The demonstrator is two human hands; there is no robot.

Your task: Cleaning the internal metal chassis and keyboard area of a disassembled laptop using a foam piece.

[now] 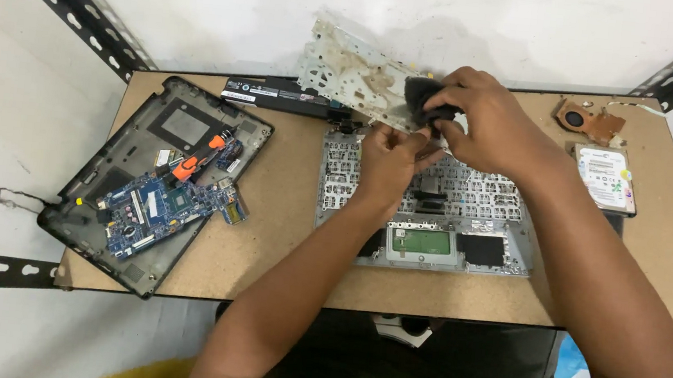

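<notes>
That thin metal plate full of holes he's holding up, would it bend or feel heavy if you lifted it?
The metal plate is probably light: it looks thin and punched full of holes. It may flex a little, since the left hand holds just its lower edge while the right hand presses a dark cloth on it. Its cut edges might feel sharp.

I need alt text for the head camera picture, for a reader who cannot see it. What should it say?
Two bare hands work over a dismantled laptop on a small wooden table: the left hand holds a stained metal plate while the right hand presses a dark cloth on it. Below lies an upturned keyboard frame; at left, a blue circuit board.
</notes>
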